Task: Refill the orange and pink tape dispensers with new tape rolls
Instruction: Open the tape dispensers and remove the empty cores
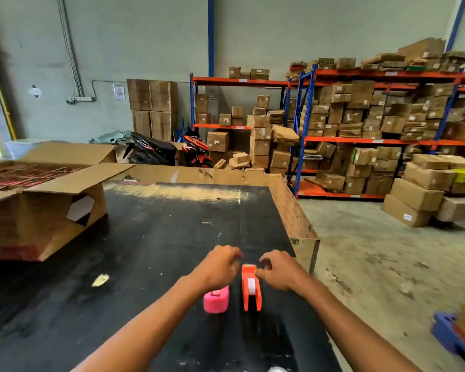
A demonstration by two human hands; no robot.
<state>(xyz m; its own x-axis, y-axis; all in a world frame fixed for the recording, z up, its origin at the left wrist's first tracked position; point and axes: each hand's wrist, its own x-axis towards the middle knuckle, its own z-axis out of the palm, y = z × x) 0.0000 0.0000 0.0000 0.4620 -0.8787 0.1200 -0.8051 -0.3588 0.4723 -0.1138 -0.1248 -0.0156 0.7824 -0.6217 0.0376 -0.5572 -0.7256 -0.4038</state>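
Note:
An orange tape dispenser stands on the black table with a white tape roll in it. A pink tape dispenser sits just to its left, partly under my left wrist. My left hand hovers above the pink dispenser, fingers curled and reaching toward the orange one's far end. My right hand is at the right of the orange dispenser's front tip, fingertips pinched near it. Whether they hold a tape end is too blurred to tell.
A large open cardboard box lies at the table's left. A brown board lines the table's right edge. Shelves of cartons and motorbikes stand beyond. A yellowish scrap lies on the table.

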